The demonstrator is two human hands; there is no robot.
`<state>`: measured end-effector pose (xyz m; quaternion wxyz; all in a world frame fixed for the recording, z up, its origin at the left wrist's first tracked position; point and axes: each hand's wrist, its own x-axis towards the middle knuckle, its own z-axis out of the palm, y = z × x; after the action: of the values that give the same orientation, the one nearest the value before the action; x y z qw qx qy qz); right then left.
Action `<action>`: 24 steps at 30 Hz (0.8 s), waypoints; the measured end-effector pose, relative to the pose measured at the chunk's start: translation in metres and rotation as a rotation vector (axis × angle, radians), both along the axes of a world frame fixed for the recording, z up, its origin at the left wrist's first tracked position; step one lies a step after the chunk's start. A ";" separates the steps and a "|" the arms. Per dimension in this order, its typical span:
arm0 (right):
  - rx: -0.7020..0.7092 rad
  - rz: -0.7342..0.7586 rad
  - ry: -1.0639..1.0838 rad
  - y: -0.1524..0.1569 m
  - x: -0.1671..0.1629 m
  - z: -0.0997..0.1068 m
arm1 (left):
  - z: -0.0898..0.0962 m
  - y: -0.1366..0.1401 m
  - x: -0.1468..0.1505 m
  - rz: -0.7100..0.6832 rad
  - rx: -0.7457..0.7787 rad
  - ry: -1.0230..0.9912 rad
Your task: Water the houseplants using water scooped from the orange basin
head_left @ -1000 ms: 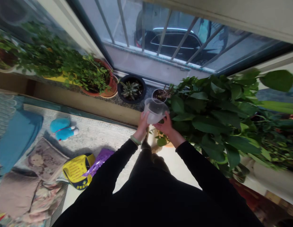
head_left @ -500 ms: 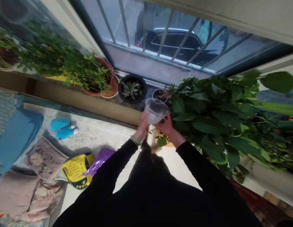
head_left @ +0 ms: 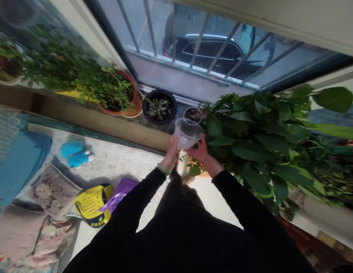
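Observation:
A clear plastic bowl (head_left: 188, 132) is held between my two hands, in front of the windowsill. My left hand (head_left: 172, 149) grips its left side, and a pale green bangle circles that wrist. On the other side, my right hand (head_left: 199, 151) has its fingers around the bowl's lower right. Just beyond the bowl's rim stands a small white pot (head_left: 191, 113) with dark soil and a reddish stem. A black pot (head_left: 158, 107) holding a spiky succulent is to its left on the sill. What the bowl contains, if anything, I cannot make out.
Broad-leaved foliage (head_left: 250, 140) crowds close to my right arm. Leafy plants in a terracotta pot (head_left: 135, 99) line the sill at left. Below lie a blue plush toy (head_left: 75, 153), a yellow fan-shaped item (head_left: 92, 203) and a purple packet (head_left: 119, 195). A barred window (head_left: 205, 45) faces me.

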<state>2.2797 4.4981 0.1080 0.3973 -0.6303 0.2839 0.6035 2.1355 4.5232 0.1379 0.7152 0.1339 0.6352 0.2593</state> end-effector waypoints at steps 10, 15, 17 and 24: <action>0.030 0.028 -0.001 -0.004 0.004 -0.010 | -0.005 -0.001 -0.001 0.004 0.016 0.002; 0.004 0.025 -0.023 -0.002 0.001 -0.004 | -0.008 -0.003 -0.002 -0.004 0.022 -0.004; -0.002 0.019 -0.022 -0.001 0.000 -0.001 | -0.009 -0.003 -0.002 -0.003 0.021 -0.002; -0.005 0.011 -0.019 0.000 0.000 0.002 | -0.011 -0.004 -0.003 0.019 0.023 -0.004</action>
<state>2.2799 4.4978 0.1096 0.3952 -0.6385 0.2782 0.5990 2.1323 4.5196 0.1271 0.7123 0.1358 0.6320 0.2736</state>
